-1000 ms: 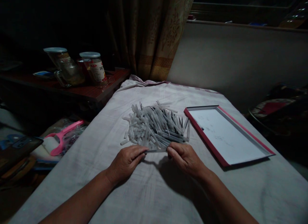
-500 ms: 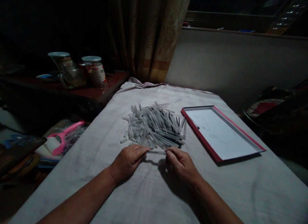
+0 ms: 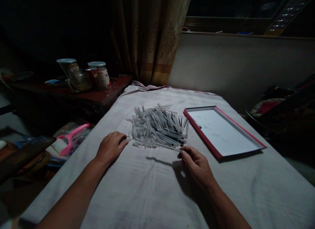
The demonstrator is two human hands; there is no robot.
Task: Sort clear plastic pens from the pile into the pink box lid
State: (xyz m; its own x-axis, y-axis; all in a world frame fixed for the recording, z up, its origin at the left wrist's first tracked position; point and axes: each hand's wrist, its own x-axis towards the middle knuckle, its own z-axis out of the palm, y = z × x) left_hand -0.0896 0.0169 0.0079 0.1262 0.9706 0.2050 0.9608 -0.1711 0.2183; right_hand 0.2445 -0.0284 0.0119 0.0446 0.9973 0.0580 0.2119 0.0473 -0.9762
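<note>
A heap of several thin pale plastic pens and caps point(image 3: 157, 129) lies on a white cloth-covered table point(image 3: 152, 189). My left hand point(image 3: 110, 147) rests at the heap's left edge, its fingers curled round a small pale cap. My right hand point(image 3: 197, 165) is near the heap's front right corner and pinches the end of one thin pen point(image 3: 169, 147) that sticks out to the left. A flat tray with a red rim and a white inside point(image 3: 222, 132) lies to the right of the heap.
A dark wooden shelf point(image 3: 98, 94) at the left holds two lidded jars point(image 3: 98, 74). Below it lie a pink-handled roller point(image 3: 71, 138) and clutter. A curtain point(image 3: 150, 38) hangs behind the table. Dark objects point(image 3: 283, 104) stand at the right.
My left hand has let go of the pen held between both hands and moved left to the heap's edge. My right hand keeps the pen and has shifted slightly right.
</note>
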